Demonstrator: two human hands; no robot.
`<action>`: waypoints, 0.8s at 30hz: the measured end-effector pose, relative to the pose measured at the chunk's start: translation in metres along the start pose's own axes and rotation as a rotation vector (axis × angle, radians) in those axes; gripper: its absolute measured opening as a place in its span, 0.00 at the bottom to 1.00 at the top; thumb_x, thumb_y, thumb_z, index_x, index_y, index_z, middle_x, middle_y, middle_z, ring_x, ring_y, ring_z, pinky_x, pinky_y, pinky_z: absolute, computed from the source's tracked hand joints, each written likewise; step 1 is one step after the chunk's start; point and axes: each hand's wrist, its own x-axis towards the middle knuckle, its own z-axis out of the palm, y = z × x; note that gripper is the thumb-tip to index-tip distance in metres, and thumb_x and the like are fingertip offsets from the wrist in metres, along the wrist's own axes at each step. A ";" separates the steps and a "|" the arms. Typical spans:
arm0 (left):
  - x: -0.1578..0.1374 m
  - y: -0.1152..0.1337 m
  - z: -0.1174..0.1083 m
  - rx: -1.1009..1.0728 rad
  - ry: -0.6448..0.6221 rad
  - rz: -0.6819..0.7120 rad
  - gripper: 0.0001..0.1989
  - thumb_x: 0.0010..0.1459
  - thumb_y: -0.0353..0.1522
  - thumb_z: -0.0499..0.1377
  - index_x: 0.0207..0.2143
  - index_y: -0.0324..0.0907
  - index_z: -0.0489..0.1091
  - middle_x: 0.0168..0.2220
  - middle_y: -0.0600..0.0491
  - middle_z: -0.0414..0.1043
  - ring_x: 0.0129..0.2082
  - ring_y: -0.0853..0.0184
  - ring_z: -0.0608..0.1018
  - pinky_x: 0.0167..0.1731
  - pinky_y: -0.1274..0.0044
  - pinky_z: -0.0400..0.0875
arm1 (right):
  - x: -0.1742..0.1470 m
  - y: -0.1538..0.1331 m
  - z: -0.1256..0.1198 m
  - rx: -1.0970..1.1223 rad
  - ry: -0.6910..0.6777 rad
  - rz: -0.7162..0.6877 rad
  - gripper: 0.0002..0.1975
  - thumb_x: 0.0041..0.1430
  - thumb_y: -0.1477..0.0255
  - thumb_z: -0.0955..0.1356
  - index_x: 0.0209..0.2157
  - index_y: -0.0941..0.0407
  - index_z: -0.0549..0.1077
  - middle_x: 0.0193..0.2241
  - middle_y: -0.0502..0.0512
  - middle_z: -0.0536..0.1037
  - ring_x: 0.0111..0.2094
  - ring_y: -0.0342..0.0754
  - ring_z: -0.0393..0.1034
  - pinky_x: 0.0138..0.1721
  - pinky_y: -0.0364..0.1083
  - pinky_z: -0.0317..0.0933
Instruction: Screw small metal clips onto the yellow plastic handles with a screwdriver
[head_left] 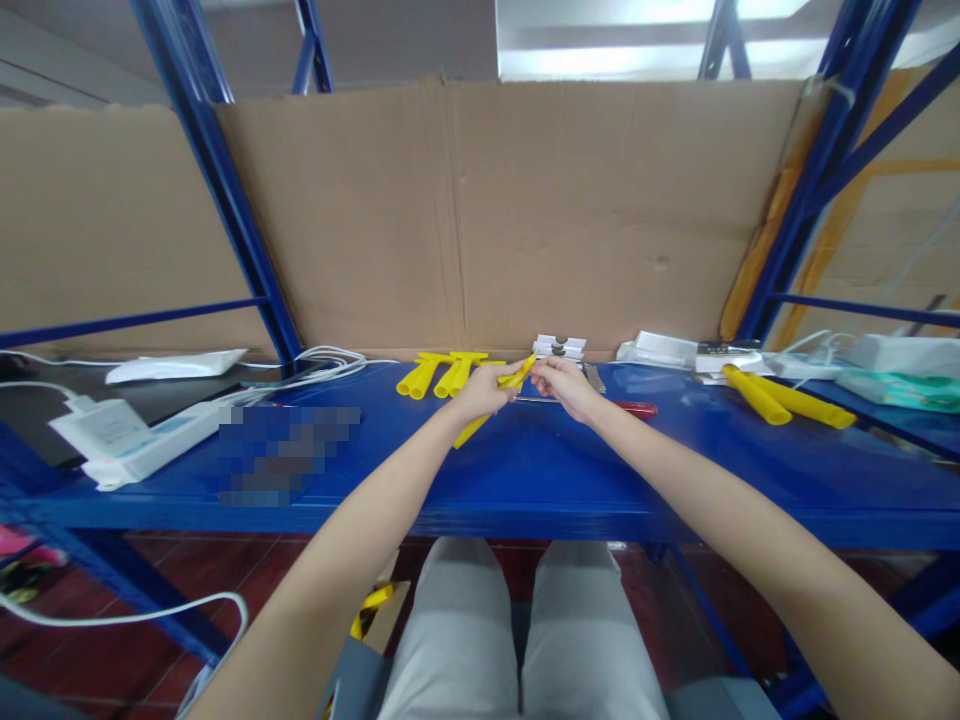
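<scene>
Hands [481, 392] close together, forearms [352, 530] outstretched, yellow piece [516, 379] held

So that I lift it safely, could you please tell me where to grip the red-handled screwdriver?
I'd take the thick handle, from the right: the red-handled screwdriver lies with that end rightward, and the right hand partly hides its thin shaft.

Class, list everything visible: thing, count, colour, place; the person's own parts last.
Held piece: count unclear, yellow, at hands
Grouped tubes: several, yellow, centre-left
Tube pair: two, yellow, right
Tool handle: one, red, centre-right
Power strip: one, white, left
Cables: several, white, left
Packages: several, white, right
Packet: one, green-white, right
Cardboard panels: several, brown, back
Shelf: one, blue, underneath
Left hand: one, bare, centre
Right hand: one, bare, centre
Legs: two, grey trousers, below
</scene>
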 end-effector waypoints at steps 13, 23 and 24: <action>-0.003 0.005 0.006 0.017 -0.009 -0.061 0.28 0.51 0.21 0.56 0.56 0.40 0.66 0.25 0.54 0.75 0.13 0.78 0.65 0.16 0.83 0.63 | -0.001 -0.004 0.005 -0.041 0.111 0.007 0.06 0.48 0.77 0.65 0.20 0.57 0.65 0.15 0.46 0.68 0.16 0.38 0.62 0.20 0.39 0.57; 0.002 0.000 0.008 -0.172 -0.023 -0.055 0.27 0.51 0.22 0.57 0.55 0.42 0.67 0.30 0.53 0.75 0.21 0.75 0.72 0.15 0.86 0.63 | 0.001 0.004 0.001 -0.041 0.105 -0.122 0.06 0.46 0.73 0.68 0.21 0.56 0.66 0.16 0.46 0.69 0.19 0.39 0.65 0.26 0.41 0.63; 0.002 0.000 0.008 -0.195 -0.031 -0.054 0.26 0.51 0.22 0.57 0.54 0.42 0.67 0.31 0.53 0.75 0.21 0.75 0.72 0.15 0.86 0.63 | 0.001 0.005 0.001 -0.050 0.107 -0.140 0.06 0.46 0.72 0.68 0.22 0.56 0.67 0.16 0.46 0.70 0.19 0.40 0.66 0.26 0.42 0.64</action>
